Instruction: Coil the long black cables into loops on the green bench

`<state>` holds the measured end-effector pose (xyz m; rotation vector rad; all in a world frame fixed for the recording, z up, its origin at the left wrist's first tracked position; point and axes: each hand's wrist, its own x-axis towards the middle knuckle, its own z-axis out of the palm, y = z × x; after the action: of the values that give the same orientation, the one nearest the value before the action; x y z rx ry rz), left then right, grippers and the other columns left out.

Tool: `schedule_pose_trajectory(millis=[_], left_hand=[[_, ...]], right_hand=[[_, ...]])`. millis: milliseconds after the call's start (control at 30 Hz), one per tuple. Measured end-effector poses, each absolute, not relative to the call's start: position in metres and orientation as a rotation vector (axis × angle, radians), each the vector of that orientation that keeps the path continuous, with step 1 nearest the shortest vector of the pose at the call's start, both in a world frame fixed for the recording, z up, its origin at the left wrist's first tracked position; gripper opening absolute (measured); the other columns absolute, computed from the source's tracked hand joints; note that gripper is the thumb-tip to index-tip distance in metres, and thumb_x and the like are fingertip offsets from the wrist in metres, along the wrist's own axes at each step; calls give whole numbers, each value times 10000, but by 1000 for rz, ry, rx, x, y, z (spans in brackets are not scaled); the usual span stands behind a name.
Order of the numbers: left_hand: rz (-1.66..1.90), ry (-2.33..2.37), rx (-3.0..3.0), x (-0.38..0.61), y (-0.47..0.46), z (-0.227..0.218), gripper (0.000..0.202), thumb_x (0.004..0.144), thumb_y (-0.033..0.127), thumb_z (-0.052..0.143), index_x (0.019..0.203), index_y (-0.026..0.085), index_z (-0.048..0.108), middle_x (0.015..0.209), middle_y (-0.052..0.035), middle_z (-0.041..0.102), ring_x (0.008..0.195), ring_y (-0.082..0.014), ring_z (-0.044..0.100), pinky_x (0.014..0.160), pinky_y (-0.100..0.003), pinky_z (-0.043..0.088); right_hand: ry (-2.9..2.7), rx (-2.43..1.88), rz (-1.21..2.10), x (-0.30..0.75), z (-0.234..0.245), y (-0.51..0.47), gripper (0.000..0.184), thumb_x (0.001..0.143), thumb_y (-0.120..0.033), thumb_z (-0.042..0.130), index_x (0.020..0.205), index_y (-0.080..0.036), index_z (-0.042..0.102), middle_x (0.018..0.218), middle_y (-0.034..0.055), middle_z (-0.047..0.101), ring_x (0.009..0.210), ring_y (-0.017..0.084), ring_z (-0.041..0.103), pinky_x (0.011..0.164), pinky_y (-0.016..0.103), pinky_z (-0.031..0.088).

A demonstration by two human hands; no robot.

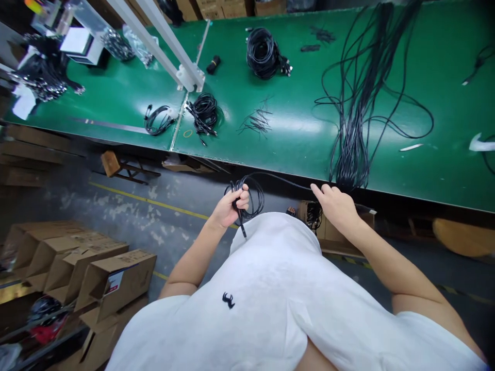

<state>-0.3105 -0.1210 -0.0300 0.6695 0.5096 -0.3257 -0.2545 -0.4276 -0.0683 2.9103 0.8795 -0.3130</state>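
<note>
Left hand (231,206) clamped on the coiled cable (260,199), just off the surface's (290,134) near edge, right hand (340,208) pinching its run; looks light, springy, best held where loops bunch.

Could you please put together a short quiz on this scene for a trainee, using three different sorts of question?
1. True or false: the coil of black cable held off the table is gripped by the right hand.
2. Multiple choice: what colour is the tabletop? A, white; B, green; C, brown.
3. Short answer: what stretches between the right hand and the left hand?

Key:
1. False; the left hand holds it.
2. B, green.
3. A single strand of cable.
</note>
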Motion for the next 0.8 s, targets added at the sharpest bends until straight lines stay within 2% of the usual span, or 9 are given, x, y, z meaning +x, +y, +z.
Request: schedule_pose_trajectory(millis=[100,200,333,433,533,633,733,800], left_hand=[[-360,468,744,-309,-122,-31,183,840,144,640,1011,79,657,531,72,433,389,-9,350,402,-121,300],[-371,457,875,-307,-125,-39,255,796,205,717,1010,83,651,569,41,522,440,-36,449,442,-147,355],[-442,430,1063,-308,-132,-60,348,737,361,784,928,111,636,829,-85,696,725,-149,666,616,-221,485],[-568,326,1165,-314,-141,-72,367,773,430,738,968,135,637,1006,-111,705,897,-191,671,803,-309,504],[-729,170,1325,-322,-150,-76,324,795,428,708,910,128,663,907,-74,700,842,-171,634,828,-310,472],[-857,57,1338,-329,-154,-75,319,814,428,683,802,110,649,712,-28,630,681,-129,561,719,-275,452],[-769,126,1188,-331,-153,-73,327,802,432,692,860,119,620,613,24,537,576,-96,482,658,-262,455],[-718,163,1104,-330,-152,-69,330,800,438,692,876,130,600,582,34,515,552,-93,472,668,-274,477]], right_hand=[[931,2792,-447,-265,-49,-413,473,908,-57,339,1355,-114,484,1005,171,610,761,218,601,512,288,277],[1105,2718,-558,-275,-43,-399,384,914,-59,343,1230,-89,559,945,158,613,713,195,605,527,290,265],[1669,2516,-687,-281,-44,-379,241,925,-93,397,938,-117,636,879,115,619,686,177,598,582,305,278],[1941,2463,-616,-278,-43,-363,209,936,-115,417,946,-132,625,923,102,627,690,156,579,611,304,281],[1920,2576,-462,-271,-38,-351,203,965,-165,407,985,-129,605,869,81,632,648,157,552,594,306,278],[1929,2746,-200,-270,-36,-357,203,974,-222,428,908,-143,603,832,76,641,711,177,564,661,319,342],[1900,3018,31,-278,-42,-380,206,971,-254,444,882,-179,615,864,69,662,780,177,576,762,328,393],[1652,3300,-60,-282,-51,-393,177,949,-307,492,925,-190,622,844,58,656,751,174,581,730,319,423]])
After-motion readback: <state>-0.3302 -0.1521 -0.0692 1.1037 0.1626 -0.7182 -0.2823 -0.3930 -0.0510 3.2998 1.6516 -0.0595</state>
